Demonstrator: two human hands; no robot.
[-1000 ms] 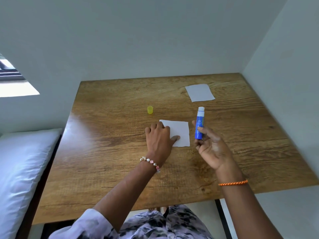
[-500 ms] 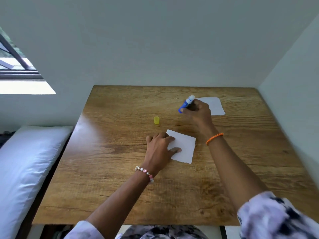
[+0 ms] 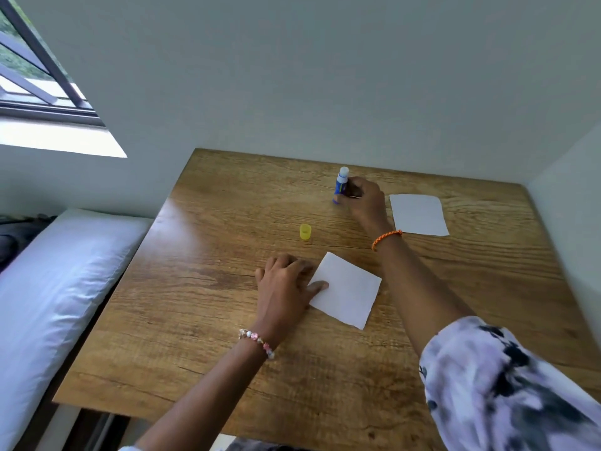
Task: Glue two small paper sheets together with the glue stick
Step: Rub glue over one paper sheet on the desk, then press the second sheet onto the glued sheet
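Now the glue stick (image 3: pixel 340 187) is being stood upright on the far part of the tabletop (image 3: pixel 201 320), where a second ago it was being held in the air beside the near paper sheet (image 3: pixel 346 289). It is being gripped by the fingers (image 3: pixel 353 190) of the right hand (image 3: pixel 364 201), which are closed around its blue barrel, its base at or just above the wood; which of the two cannot be told. Its white tip is being left bare, and the yellow cap (image 3: pixel 305 231) is being left on its own between the stick and the near sheet. That sheet is being pinned flat at its left edge by the left hand (image 3: pixel 286 288), its fingers spread and nothing being grasped. The far paper sheet (image 3: pixel 419 214) is lying apart, just beside the right hand. The stick is judged to be being set aside, so that the gluing stroke is likely over and the far sheet is the next thing to be fetched and pressed on.
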